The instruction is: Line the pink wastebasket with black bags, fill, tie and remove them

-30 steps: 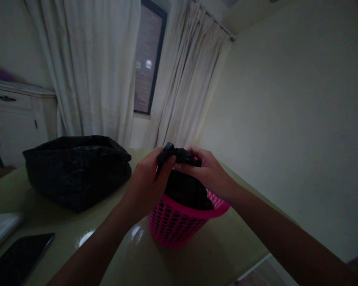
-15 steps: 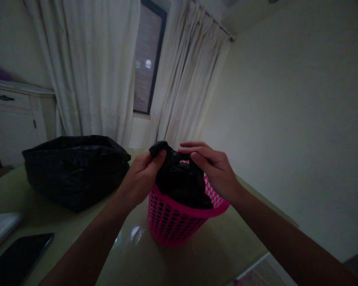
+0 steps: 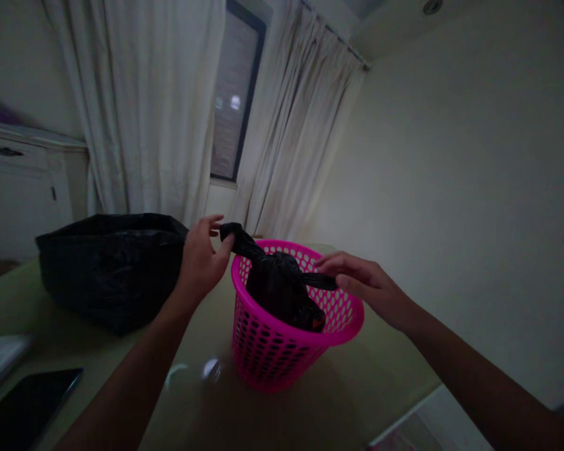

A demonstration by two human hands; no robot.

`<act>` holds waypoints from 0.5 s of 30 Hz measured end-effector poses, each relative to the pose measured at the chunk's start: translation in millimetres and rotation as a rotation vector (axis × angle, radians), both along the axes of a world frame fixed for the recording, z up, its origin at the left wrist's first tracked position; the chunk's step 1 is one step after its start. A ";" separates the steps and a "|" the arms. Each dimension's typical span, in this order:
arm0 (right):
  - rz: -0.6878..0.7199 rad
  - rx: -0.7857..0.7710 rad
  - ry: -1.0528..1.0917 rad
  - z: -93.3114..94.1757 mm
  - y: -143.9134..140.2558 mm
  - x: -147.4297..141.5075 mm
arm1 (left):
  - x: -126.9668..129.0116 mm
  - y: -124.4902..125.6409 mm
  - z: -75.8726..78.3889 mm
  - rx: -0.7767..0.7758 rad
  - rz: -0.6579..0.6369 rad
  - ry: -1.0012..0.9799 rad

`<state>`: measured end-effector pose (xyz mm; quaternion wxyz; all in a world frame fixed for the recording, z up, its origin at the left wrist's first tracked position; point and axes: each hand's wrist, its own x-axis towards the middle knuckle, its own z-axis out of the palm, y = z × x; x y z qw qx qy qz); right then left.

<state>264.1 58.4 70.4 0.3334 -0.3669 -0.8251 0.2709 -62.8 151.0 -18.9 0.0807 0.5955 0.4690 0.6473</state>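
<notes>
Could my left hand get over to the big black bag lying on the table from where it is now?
Probably yes. The left hand, pinching an end of the small black bag in the pink basket, sits right beside the big black bag, with nothing between, but must let go first.

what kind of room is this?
Most likely a room in a home, dimly lit. Long pale curtains frame a dark window, a white cabinet stands by the wall, and a pink basket sits on a glossy table.
</notes>
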 end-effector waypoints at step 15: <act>-0.275 0.122 0.143 21.6 52.8 -44.8 | 45.6 -119.3 43.8 0.089 -0.768 0.778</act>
